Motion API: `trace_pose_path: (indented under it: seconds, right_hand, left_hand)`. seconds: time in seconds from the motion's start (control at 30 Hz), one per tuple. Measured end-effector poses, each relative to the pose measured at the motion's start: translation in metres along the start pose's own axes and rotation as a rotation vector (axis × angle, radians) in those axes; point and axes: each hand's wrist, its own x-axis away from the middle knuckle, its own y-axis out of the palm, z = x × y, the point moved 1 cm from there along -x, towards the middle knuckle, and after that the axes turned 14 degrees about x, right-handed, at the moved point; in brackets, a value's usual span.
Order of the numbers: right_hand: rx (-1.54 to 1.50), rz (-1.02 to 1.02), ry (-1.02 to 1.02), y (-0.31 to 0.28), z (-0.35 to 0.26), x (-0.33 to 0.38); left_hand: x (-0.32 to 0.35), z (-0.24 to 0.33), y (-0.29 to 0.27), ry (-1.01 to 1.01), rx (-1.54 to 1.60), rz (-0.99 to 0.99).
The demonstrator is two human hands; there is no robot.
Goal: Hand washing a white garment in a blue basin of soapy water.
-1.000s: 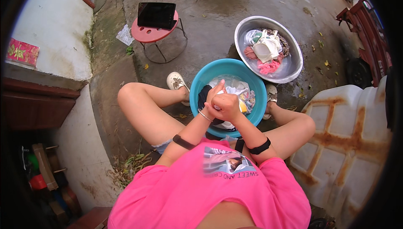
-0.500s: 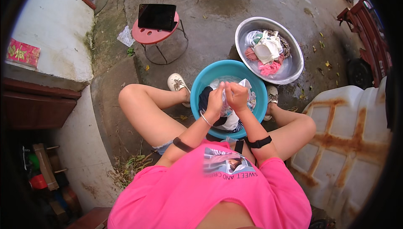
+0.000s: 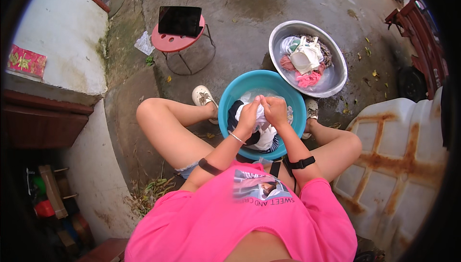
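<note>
Hidden in shadow at far left: shelves with clutter, too dark to tell apart. Water in the blue tub (image 3: 229, 113) mostly screened by cloth and knuckles; palms out of sight. Rim blurred and bent by the lens.

Outdoors, on wet grey concrete floor (image 3: 249, 27), cracked and stained, dry leaves scattered. White plastered wall (image 3: 62, 46) at left. Round pink stool (image 3: 178, 42) on thin metal legs, flat dark tablet (image 3: 179, 20) on top.

Smooth round plastic tub between the knees. Left hand (image 3: 248, 117) closed, pinching a fold of the white cloth (image 3: 261, 135) over the tub; thin bangle at the wrist. Right hand (image 3: 275, 111) clenched on the same cloth, touching the left. Shiny metal basin (image 3: 336, 77) just beyond, heaped with crumpled white and pink laundry. Rust-streaked white tank (image 3: 394, 156) at right.
</note>
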Motion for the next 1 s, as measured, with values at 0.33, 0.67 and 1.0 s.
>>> trace_pose_path:
  seconds: [0.33, 0.67, 1.0]
  right_hand:
    - [-0.847, -0.215, 0.278, -0.017, -0.014, 0.000]
    - [-0.005, 0.336, -0.140, 0.001, -0.017, -0.002]
    - [0.064, 0.399, -0.345, -0.010, -0.044, 0.005]
  left_hand:
    - [-0.014, 0.033, -0.012, 0.189, -0.067, 0.146]
    - [0.007, 0.009, 0.011, -0.057, 0.021, 0.050]
    - [0.002, 0.007, 0.001, -0.161, 0.019, -0.019]
